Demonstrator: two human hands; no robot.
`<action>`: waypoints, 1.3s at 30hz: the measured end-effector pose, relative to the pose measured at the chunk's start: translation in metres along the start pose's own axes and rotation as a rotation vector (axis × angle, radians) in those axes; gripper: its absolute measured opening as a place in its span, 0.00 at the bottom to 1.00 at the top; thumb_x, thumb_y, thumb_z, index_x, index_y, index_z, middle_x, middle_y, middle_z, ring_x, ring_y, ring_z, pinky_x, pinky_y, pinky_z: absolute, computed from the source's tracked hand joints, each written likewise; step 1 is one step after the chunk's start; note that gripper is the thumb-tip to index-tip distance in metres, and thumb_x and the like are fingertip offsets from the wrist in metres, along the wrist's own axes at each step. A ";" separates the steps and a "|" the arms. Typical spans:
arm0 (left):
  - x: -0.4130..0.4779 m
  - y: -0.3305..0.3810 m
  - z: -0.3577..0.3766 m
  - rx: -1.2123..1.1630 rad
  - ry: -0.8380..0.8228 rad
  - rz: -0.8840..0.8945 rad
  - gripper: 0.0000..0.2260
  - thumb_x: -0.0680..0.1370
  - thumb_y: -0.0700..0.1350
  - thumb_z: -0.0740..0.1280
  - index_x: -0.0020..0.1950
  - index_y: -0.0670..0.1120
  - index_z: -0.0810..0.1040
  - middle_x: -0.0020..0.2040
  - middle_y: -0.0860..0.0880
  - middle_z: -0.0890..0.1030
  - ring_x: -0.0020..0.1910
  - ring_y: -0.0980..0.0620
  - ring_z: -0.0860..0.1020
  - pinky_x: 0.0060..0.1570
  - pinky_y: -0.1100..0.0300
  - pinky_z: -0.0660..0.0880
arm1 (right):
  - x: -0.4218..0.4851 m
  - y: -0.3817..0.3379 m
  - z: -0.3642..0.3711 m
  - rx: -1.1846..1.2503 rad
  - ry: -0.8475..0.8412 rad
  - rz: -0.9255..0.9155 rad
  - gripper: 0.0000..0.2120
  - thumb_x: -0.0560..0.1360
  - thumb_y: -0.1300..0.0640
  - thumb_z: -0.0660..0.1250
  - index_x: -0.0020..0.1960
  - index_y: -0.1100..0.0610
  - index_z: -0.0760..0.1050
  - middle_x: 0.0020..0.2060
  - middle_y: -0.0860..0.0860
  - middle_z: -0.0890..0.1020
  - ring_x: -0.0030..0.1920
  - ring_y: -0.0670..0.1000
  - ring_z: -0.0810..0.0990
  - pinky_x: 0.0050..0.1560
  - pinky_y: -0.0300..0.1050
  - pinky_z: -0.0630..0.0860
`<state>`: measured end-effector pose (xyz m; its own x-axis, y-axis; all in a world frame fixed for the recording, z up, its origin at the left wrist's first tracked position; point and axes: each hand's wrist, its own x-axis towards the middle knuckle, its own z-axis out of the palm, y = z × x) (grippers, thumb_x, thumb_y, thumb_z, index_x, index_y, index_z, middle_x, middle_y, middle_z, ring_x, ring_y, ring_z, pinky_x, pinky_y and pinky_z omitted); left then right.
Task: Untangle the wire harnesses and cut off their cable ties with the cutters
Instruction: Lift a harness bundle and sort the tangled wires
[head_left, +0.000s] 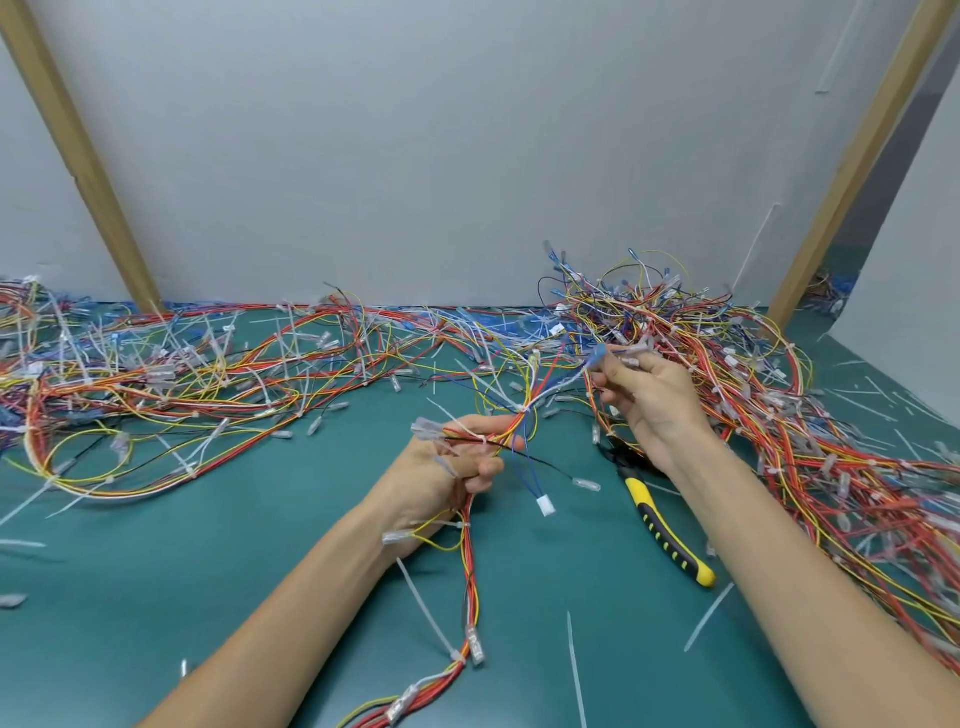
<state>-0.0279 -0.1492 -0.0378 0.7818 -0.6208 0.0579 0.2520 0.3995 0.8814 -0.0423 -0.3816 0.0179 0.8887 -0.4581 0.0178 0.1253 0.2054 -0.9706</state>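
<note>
My left hand (447, 467) grips a harness of red, yellow and white wires (470, 577) that trails down toward me, with a white cable tie (428, 618) sticking out near its lower end. My right hand (649, 395) is raised and pinches a branch of that harness with a blue connector (597, 357) at its fingertips. The cutters (670, 540), with yellow and black handles, lie on the mat under my right wrist, held by neither hand.
A big tangled heap of harnesses (727, 364) fills the right side of the green mat (260, 561). Spread-out harnesses (156, 374) cover the left. Cut cable ties (574, 670) lie scattered about. A grey wall with wooden posts (88, 171) stands behind.
</note>
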 end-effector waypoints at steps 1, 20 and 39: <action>0.002 0.000 -0.002 -0.013 0.012 0.027 0.19 0.70 0.24 0.63 0.56 0.39 0.82 0.49 0.41 0.84 0.31 0.56 0.73 0.28 0.68 0.66 | -0.001 -0.001 0.001 0.004 -0.032 0.034 0.06 0.77 0.65 0.70 0.53 0.62 0.79 0.41 0.54 0.83 0.34 0.45 0.81 0.31 0.33 0.76; -0.002 0.005 0.006 0.098 0.067 0.074 0.12 0.75 0.43 0.70 0.57 0.45 0.84 0.52 0.48 0.85 0.53 0.54 0.83 0.48 0.67 0.77 | -0.040 -0.007 0.044 -0.881 -0.526 -0.041 0.19 0.79 0.42 0.66 0.49 0.58 0.83 0.43 0.51 0.87 0.44 0.45 0.80 0.49 0.41 0.73; -0.006 0.001 0.014 0.204 0.314 0.230 0.14 0.73 0.51 0.69 0.48 0.40 0.81 0.42 0.45 0.85 0.44 0.49 0.84 0.52 0.50 0.76 | -0.043 -0.003 0.045 -0.636 -0.629 0.087 0.15 0.82 0.50 0.63 0.45 0.60 0.75 0.30 0.50 0.80 0.31 0.48 0.79 0.35 0.38 0.73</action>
<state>-0.0399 -0.1547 -0.0304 0.9478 -0.2836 0.1457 -0.0418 0.3425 0.9386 -0.0606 -0.3235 0.0308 0.9843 0.1339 -0.1153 -0.0553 -0.3865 -0.9206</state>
